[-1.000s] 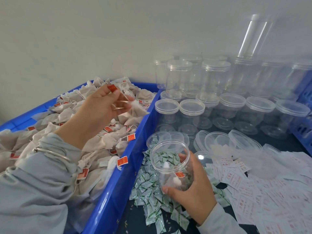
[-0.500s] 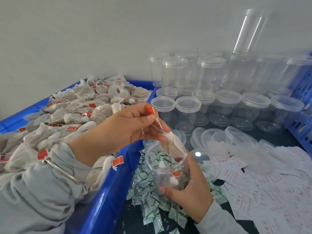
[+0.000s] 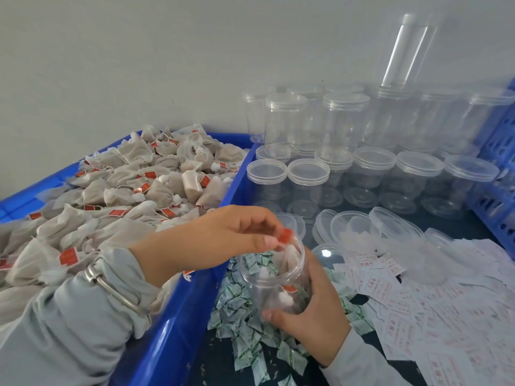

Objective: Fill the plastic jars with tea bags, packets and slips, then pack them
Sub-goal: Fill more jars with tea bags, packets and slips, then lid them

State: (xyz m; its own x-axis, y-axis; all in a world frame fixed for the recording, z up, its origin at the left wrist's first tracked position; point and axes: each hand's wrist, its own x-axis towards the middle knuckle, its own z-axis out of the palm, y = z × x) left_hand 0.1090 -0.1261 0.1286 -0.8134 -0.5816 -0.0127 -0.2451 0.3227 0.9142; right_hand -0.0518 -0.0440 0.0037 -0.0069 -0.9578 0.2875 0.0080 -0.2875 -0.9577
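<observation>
Clear, lidless jar [image 3: 276, 282] in right hand [image 3: 315, 316], white tea bags inside

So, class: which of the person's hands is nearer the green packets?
Right. The right hand grips the jar directly over the green packets. The left hand is higher up, at the jar's mouth, pinching a tea bag by its tag.
</observation>
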